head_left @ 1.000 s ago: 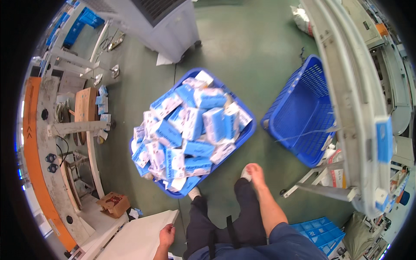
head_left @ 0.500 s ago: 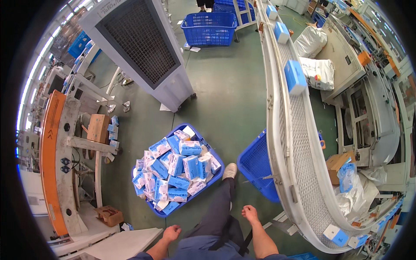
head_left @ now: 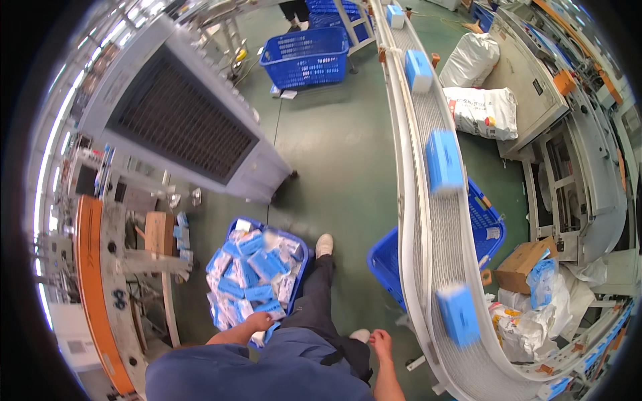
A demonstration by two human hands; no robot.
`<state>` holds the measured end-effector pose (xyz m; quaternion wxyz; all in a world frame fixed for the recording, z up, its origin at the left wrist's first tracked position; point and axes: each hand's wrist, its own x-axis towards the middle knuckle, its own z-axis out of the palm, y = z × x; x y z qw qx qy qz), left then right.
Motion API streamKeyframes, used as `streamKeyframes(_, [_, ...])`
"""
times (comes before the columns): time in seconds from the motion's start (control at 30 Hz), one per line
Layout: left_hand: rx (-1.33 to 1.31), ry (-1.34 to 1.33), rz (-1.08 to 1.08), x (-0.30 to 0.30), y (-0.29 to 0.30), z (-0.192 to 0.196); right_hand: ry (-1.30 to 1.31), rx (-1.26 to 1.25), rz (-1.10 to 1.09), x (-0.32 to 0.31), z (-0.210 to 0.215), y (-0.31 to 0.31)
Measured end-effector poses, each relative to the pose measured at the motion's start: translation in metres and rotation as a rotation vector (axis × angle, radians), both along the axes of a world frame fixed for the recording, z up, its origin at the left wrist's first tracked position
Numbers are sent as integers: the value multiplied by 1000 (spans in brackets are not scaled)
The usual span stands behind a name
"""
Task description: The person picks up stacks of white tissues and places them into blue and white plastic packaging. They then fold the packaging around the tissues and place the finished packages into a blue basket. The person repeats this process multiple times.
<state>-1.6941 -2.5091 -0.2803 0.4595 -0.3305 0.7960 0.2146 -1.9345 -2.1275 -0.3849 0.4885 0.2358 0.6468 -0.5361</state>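
Note:
A blue plastic basket on the floor to my left is heaped with tissue packs in blue and white wrapping. My left hand appears over the basket's near end, fingers curled and no pack seen in them. Whether it touches the packs below I cannot tell. My right hand hangs between my leg and the conveyor, loosely closed with nothing in it. On the conveyor belt stand spaced-out blue-and-white packs; the nearest large one lies to the right of my right hand.
Another blue basket sits partly under the conveyor. A tall grey air cooler rises ahead on the left. Farther off stands a blue basket, with a person's legs behind it. White sacks and a cardboard box lie beyond the belt.
My body has moved forward, with the heaped basket now close on my left. My left hand has come over its near end. The packs on the belt have shifted nearer.

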Motion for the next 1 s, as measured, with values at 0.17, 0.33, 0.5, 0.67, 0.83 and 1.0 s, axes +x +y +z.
streamKeyframes(0.17, [42,396,181,-235,-113,13,223,286,-298,-26,-105,-90])
streamKeyframes(0.33, [145,646,361,-282,-173,43,357,558,-544,-114,-227,-160])
streamKeyframes(0.5, [-18,222,452,-151,-213,14,2,339,-637,-174,-243,-244])
streamKeyframes(0.67, [-19,-231,534,-17,-231,8,291,418,-107,-187,-279,-277])
streamKeyframes(0.83, [-16,-177,649,-16,-222,47,498,283,-227,-288,-279,-344])
streamKeyframes(1.0, [-74,-82,776,-77,-244,66,527,515,-274,-532,-229,-515])
